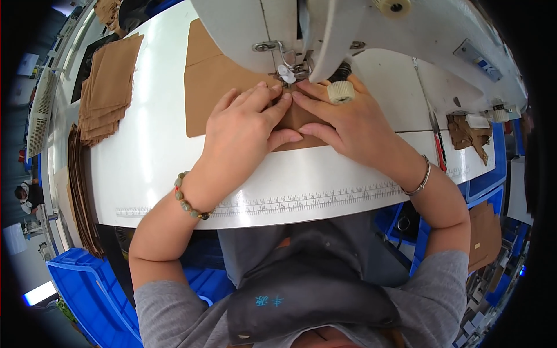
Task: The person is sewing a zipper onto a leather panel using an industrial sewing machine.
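Observation:
A tan brown piece of material (210, 87) lies flat on the white sewing table (145, 174) under the white sewing machine (348, 29). My left hand (243, 124) presses flat on it, fingertips just before the presser foot (287, 72). My right hand (348, 119) lies flat beside it, fingers pointing left toward the same spot, so that the fingertips of both hands nearly meet. A beaded bracelet (188, 203) is on my left wrist, a metal bangle (420, 182) on my right.
A stack of cut brown pieces (107, 87) lies at the table's left, with more stacked at its left edge (81, 197). Brown scraps (467, 136) sit at the right. Blue bins (87, 290) stand below the table. A ruler scale runs along the front edge.

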Motion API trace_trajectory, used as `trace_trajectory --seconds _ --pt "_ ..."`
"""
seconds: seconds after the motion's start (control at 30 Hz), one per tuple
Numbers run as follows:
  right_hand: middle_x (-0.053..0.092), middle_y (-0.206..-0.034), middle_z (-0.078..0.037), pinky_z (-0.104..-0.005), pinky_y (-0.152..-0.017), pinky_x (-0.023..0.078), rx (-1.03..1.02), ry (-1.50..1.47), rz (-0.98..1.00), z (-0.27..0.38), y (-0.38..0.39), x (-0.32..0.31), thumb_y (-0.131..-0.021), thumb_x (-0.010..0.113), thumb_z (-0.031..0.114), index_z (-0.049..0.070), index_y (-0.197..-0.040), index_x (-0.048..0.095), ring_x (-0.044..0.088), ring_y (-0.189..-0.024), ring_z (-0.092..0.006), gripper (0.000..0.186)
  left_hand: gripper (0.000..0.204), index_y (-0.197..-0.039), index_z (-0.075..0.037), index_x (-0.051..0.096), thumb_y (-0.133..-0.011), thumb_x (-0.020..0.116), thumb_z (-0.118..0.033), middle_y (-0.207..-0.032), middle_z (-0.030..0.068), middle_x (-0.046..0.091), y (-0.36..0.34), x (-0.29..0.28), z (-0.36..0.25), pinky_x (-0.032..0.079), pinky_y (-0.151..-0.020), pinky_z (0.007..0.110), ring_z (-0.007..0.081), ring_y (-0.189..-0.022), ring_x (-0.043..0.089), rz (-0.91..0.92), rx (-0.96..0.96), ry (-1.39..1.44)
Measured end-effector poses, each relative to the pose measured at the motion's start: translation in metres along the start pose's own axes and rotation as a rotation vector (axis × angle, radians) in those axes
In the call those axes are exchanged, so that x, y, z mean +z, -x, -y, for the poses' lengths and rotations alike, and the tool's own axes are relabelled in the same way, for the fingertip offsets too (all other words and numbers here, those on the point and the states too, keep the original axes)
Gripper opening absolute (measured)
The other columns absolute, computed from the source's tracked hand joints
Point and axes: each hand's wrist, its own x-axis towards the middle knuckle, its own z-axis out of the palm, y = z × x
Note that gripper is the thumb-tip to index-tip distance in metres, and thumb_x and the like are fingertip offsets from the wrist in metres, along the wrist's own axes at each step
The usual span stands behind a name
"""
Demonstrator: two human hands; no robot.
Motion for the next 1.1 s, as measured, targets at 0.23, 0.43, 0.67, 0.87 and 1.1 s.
trace_trajectory --seconds 0.23,0.43,0.67,0.87,1.1 --pt "0.07 -0.132 -0.007 -0.0569 -0.119 0.037 -0.007 -0.009 -0.034 -0.0025 -0.0009 0.0023 -0.088 0.079 0.033 0.009 -0.122 0.073 0.059 -0.135 -0.0281 0.042 0.057 -0.122 -0.006 0.077 -0.08 0.079 -0.045 -0.119 0.0065 0.07 -0.0032 -0.0028 -0.0013 0.051 -0.104 0.046 0.0255 -0.116 0.067 0.008 -0.007 0.028" --pt "0.07 -0.131 -0.007 -0.0572 -0.119 0.037 -0.008 -0.026 -0.019 -0.0046 -0.0017 0.0018 -0.089 0.078 0.033 0.009 -0.122 0.073 0.059 -0.134 -0.0284 0.041 0.057 -0.123 -0.006 0.077 -0.081 0.079 -0.044 -0.119 0.0065 0.07 -0.0046 -0.0026 -0.0006 0.052 -0.103 0.049 0.0249 -0.117 0.066 0.001 -0.002 0.007" --pt "0.07 -0.129 -0.008 -0.0575 -0.119 0.036 -0.012 -0.021 -0.034 -0.0038 -0.0034 0.002 -0.088 0.078 0.032 0.008 -0.121 0.072 0.059 -0.132 -0.0302 0.04 0.057 -0.124 -0.007 0.076 -0.082 0.078 -0.045 -0.122 0.0056 0.07 -0.0043 -0.0013 0.0015 0.051 -0.104 0.05 0.0244 -0.118 0.066 -0.009 0.014 -0.005" --pt "0.07 -0.128 -0.007 -0.0577 -0.119 0.037 -0.028 -0.024 -0.035 -0.0038 -0.0039 -0.0002 -0.088 0.078 0.032 0.009 -0.12 0.073 0.06 -0.13 -0.0292 0.04 0.056 -0.125 -0.007 0.076 -0.083 0.077 -0.045 -0.123 0.0056 0.071 -0.0039 -0.002 0.0009 0.051 -0.105 0.05 0.0246 -0.119 0.066 -0.001 0.019 -0.028" --pt "0.071 -0.125 -0.007 -0.0572 -0.119 0.038 -0.038 -0.024 -0.034 -0.0037 -0.0046 -0.0022 -0.087 0.078 0.031 0.01 -0.118 0.074 0.063 -0.124 -0.0291 0.038 0.057 -0.124 -0.007 0.077 -0.084 0.076 -0.047 -0.127 0.0056 0.071 -0.0034 -0.0031 0.0002 0.05 -0.106 0.051 0.0242 -0.123 0.065 0.013 0.016 -0.052"
